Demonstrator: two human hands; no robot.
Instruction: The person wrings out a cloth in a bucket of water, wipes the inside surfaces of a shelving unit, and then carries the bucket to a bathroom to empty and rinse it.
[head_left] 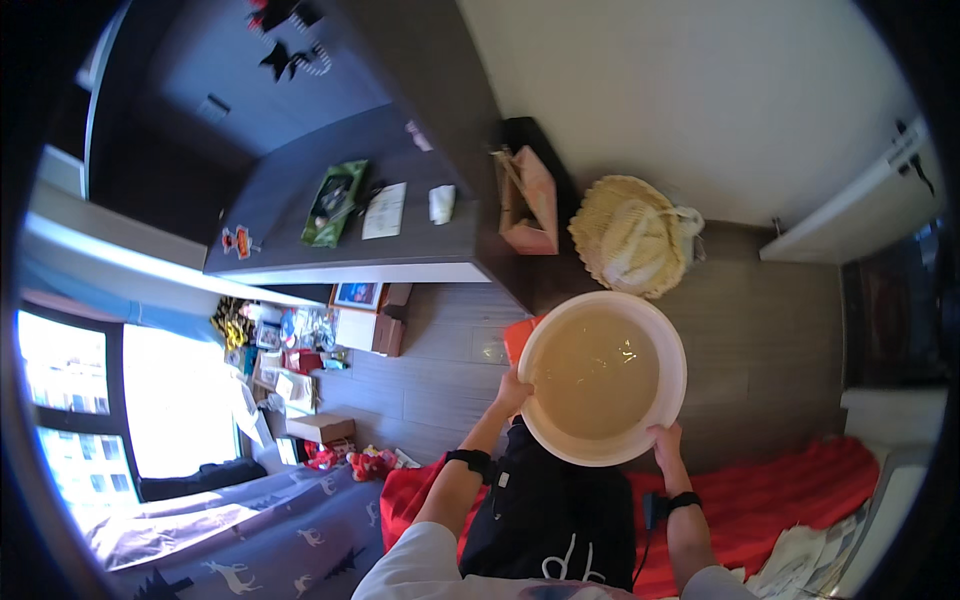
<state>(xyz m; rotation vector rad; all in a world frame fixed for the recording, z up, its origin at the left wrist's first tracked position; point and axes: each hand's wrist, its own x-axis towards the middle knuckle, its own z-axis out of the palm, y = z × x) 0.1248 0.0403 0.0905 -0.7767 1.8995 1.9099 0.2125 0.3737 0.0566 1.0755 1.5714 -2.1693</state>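
Note:
A round whitish basin [676, 350] of cloudy, brownish water [595, 375] is in front of my body, over the floor. My left hand [514, 391] is closed on its left rim. On the lower right rim my right hand [665, 440] is closed too, its fingers partly hidden by the basin wall. Light glints on the water near its middle. Just behind the basin's left edge shows part of an orange object [517, 335]; its kind I cannot make out. A black band is on each forearm.
Beyond the basin stand a cream woven basket [605, 225] and a pink box [535, 210]. A dark desk [290, 220] with papers is at the left. Boxes [325, 428] line the floor by the window. A red cloth [760, 490] lies near me; a door [850, 195] is far right.

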